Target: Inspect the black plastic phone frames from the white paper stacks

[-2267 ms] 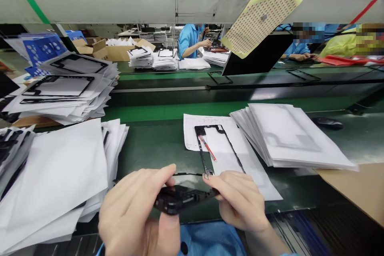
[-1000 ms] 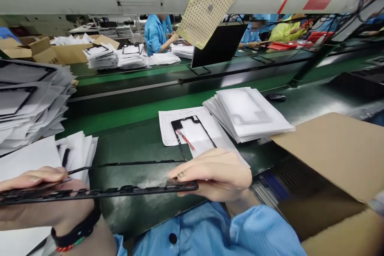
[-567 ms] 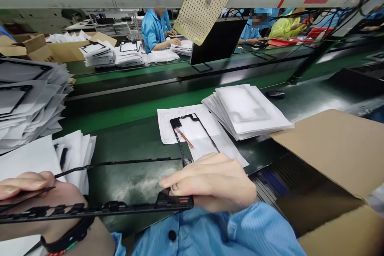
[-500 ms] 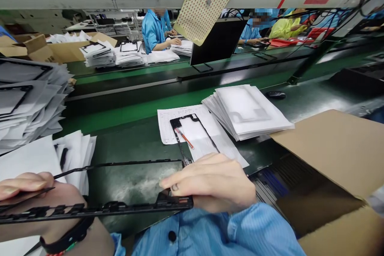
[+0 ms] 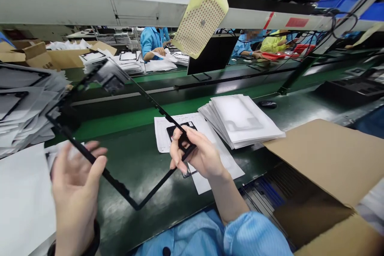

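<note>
My right hand [image 5: 196,150] pinches one corner of a thin black rectangular frame [image 5: 120,187], which is tilted up above the bench. My left hand [image 5: 78,180] is beside the frame's left bar, its fingers apart and partly blurred; the thumb comes close to the bar, and whether it touches is unclear. Behind my right hand, a second black frame [image 5: 171,131] lies on white paper, mostly covered from view. Under it is a printed sheet [image 5: 160,138].
A stack of white sleeves [image 5: 240,118] lies beyond my right hand. Piled sleeves with frames [image 5: 27,100] stand at the left, near a white sheet [image 5: 24,200]. An open cardboard box [image 5: 327,160] is at the right. Past the monitor [image 5: 213,54], people in blue work.
The black frame has gone from low and nearly level to raised and tilted. My left hand has come off its far end and opened; my right hand has turned, gripping a corner.
</note>
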`<act>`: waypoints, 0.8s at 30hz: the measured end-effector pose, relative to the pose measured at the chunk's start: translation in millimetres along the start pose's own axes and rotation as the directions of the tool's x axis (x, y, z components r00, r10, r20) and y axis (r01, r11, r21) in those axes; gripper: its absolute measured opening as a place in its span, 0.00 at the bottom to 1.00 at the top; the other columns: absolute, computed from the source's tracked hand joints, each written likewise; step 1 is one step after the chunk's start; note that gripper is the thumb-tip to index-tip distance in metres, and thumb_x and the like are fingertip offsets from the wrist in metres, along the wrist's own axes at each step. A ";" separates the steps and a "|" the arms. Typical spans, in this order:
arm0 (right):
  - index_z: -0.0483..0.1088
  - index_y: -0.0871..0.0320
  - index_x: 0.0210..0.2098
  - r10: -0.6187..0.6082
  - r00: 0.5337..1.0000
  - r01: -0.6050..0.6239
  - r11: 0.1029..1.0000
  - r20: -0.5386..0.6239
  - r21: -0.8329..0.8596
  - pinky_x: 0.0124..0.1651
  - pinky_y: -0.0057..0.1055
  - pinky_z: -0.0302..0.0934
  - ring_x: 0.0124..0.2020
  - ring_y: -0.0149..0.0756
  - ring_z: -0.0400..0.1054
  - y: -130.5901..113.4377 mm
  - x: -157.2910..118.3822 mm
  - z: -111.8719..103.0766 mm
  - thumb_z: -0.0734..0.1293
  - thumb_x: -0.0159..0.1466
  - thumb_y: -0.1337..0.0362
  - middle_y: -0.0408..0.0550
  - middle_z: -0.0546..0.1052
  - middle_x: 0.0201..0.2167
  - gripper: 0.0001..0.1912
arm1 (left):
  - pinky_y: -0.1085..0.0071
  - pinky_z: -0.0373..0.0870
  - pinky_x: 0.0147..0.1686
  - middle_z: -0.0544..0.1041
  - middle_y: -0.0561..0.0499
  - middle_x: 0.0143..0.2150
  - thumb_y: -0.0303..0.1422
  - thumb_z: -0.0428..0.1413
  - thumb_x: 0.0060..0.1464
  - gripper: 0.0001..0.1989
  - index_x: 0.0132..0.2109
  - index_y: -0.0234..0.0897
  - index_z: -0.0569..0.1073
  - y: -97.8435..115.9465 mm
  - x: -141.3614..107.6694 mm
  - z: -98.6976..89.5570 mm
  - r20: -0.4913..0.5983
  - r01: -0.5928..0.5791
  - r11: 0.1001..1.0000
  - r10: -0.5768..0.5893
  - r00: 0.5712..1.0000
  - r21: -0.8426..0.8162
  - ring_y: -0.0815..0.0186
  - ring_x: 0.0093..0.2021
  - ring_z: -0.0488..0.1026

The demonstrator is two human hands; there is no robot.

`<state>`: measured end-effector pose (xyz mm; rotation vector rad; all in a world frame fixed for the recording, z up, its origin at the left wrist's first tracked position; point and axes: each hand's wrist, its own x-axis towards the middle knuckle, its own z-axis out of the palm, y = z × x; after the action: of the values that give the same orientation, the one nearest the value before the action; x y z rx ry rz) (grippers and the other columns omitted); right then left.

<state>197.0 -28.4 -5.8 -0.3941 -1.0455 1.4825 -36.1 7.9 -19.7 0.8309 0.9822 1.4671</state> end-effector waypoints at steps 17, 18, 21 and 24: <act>0.59 0.46 0.63 -0.135 0.955 0.084 0.976 0.264 0.199 0.51 0.18 0.65 0.59 0.29 0.66 8.0 -30.8 26.1 0.72 0.62 0.62 0.49 0.66 0.63 0.32 | 0.89 0.70 0.23 0.71 0.52 0.22 0.33 0.38 0.68 0.13 0.39 0.32 0.63 10.1 3.3 11.7 0.377 0.604 0.250 -0.588 0.716 -0.757 0.77 0.21 0.72; 0.60 0.46 0.62 -0.139 0.960 0.088 0.974 0.245 0.211 0.50 0.19 0.67 0.58 0.32 0.68 8.5 -31.4 26.9 0.75 0.59 0.61 0.50 0.67 0.62 0.35 | 0.88 0.70 0.23 0.71 0.52 0.22 0.34 0.38 0.68 0.13 0.39 0.32 0.63 10.3 1.6 11.2 0.382 0.601 0.230 -0.589 0.712 -0.766 0.76 0.21 0.72; 0.61 0.46 0.61 -0.145 0.976 0.106 0.968 0.160 0.226 0.47 0.26 0.71 0.54 0.40 0.71 12.4 -34.8 25.9 0.79 0.51 0.58 0.54 0.71 0.59 0.42 | 0.86 0.71 0.21 0.72 0.51 0.22 0.36 0.39 0.68 0.14 0.40 0.33 0.63 10.7 -2.6 9.1 0.400 0.604 0.179 -0.600 0.693 -0.777 0.75 0.20 0.73; 0.60 0.45 0.62 -0.166 0.974 0.126 0.962 0.154 0.242 0.47 0.28 0.72 0.53 0.41 0.72 15.4 -39.2 21.5 0.80 0.50 0.57 0.55 0.71 0.59 0.44 | 0.84 0.72 0.20 0.73 0.50 0.22 0.36 0.39 0.68 0.14 0.40 0.33 0.64 10.1 -5.2 8.4 0.421 0.618 0.144 -0.612 0.669 -0.773 0.73 0.21 0.74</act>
<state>180.0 -70.5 -18.9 -0.0217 -1.0006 1.5035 -31.9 3.5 -6.9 -0.3954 0.2895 0.9564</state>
